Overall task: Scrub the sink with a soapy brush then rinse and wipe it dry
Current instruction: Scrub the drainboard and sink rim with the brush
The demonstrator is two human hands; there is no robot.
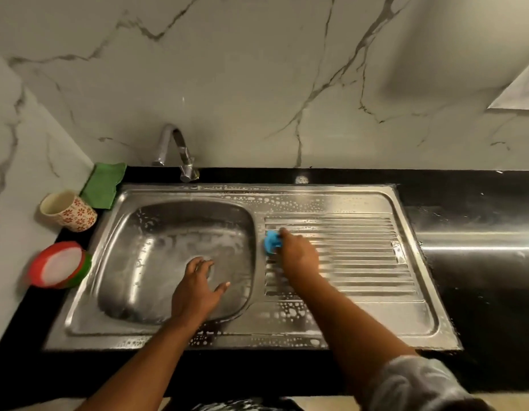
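The steel sink has a basin on the left and a ribbed drainboard on the right; soap suds and bubbles cover both. My right hand grips a small blue brush and presses it on the left end of the drainboard ribs. My left hand hovers over or rests in the basin with fingers spread, holding nothing; it hides the drain. A chrome tap stands behind the basin with no water running.
A folded green cloth leans at the back left corner. A floral cup and a red-rimmed tub of white soap sit on the black counter left of the sink. Marble walls close the back and left.
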